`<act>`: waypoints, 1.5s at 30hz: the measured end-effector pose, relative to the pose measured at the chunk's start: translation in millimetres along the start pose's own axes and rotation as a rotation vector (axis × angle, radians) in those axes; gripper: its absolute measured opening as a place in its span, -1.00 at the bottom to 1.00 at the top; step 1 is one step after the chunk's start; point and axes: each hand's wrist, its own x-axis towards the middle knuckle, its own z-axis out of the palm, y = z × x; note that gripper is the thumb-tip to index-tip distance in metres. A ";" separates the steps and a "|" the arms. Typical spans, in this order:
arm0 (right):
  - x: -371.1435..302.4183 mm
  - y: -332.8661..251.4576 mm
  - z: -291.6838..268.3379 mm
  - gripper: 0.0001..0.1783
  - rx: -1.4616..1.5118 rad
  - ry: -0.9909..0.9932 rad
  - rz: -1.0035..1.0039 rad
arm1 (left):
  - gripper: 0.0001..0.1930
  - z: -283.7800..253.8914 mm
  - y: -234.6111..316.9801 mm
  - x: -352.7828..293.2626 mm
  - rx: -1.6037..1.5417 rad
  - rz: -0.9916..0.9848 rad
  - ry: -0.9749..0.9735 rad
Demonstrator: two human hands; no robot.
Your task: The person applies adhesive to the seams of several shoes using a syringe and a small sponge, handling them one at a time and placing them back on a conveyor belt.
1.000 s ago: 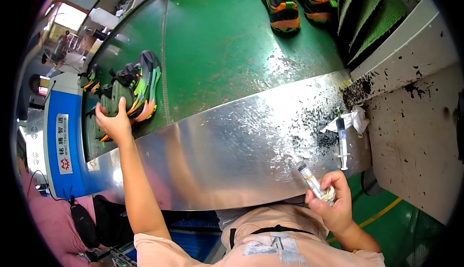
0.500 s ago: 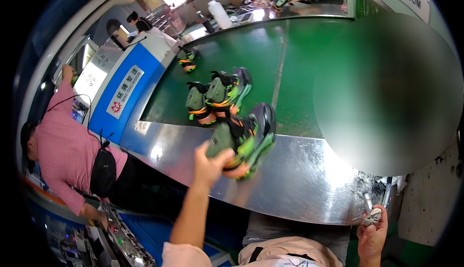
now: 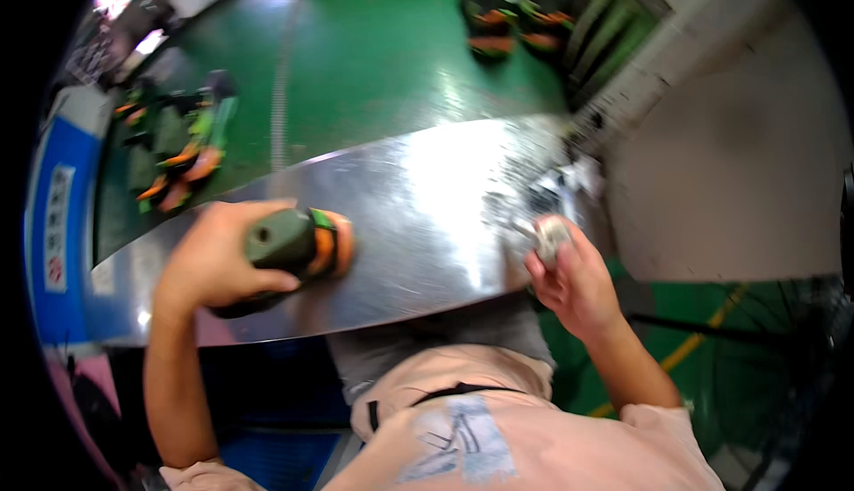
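My left hand [image 3: 213, 255] is closed around a shoe [image 3: 283, 237] with a dark green, orange and black surface, holding it over the metal ledge [image 3: 396, 242]. Its dark green end and orange part face right, and my palm and fingers cover the rest. Over the ledge's right end, my right hand [image 3: 583, 286] pinches a small crumpled grey-white lump [image 3: 551, 239]. What the lump is made of, I cannot tell. A short pale piece juts out beside it toward the left.
Beyond the ledge lies a green belt [image 3: 382, 55]. Several similar shoes [image 3: 182, 140] stand at its left, blurred, and more shoes [image 3: 494, 15] at the far right. White scraps [image 3: 578, 180] lie near a beige panel [image 3: 712, 153]. A blue machine panel [image 3: 80, 148] stands left.
My view has swung to the right. The shoe in my left hand has been brought nearer to me and turned, its green end now facing up. My right hand still holds the lump.
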 end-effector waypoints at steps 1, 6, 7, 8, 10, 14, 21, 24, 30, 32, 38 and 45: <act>0.8 -3.6 -3.3 -0.62 0.127 -0.034 -0.057 | -0.31 -8.4 14.5 5.5 -0.130 0.026 -0.056; -11.9 -8.2 -25.0 -0.53 0.281 0.115 -0.099 | -0.29 24.6 25.7 -8.5 0.249 -0.008 0.502; -10.0 -8.8 -26.3 -0.52 0.261 0.121 -0.084 | -0.29 25.0 28.2 -12.3 0.127 0.000 0.474; -10.5 -9.9 -22.7 -0.52 0.247 0.126 -0.080 | -0.30 28.3 28.3 -16.6 -0.005 0.008 0.445; -5.5 -11.1 -23.4 -0.52 0.264 0.117 -0.079 | -0.32 36.6 16.7 -15.4 -0.072 0.051 0.522; -7.8 -15.7 -20.3 -0.53 0.173 0.140 -0.050 | -0.51 54.1 3.9 -8.8 -0.075 0.112 0.595; -10.2 7.9 2.8 -0.59 -0.438 0.157 -0.086 | -0.88 109.6 6.1 -61.5 0.129 0.602 0.670; -12.0 10.2 8.6 -0.57 -0.772 0.173 -0.089 | -0.88 131.8 12.2 -68.1 0.057 0.562 0.723; 21.3 -14.0 103.2 -0.21 -0.156 -0.274 -0.101 | -0.87 143.1 3.6 -77.1 0.064 0.552 0.729; 37.5 -11.7 139.5 -0.21 -0.122 -0.402 0.069 | -0.88 142.9 3.1 -77.8 0.024 0.542 0.728; 57.9 3.7 157.4 -0.17 -0.177 -0.428 0.242 | -0.90 143.0 2.8 -73.7 -0.008 0.554 0.740; 66.5 13.6 156.0 -0.19 -0.130 -0.422 0.219 | -0.91 135.7 5.5 -76.8 0.020 0.522 0.711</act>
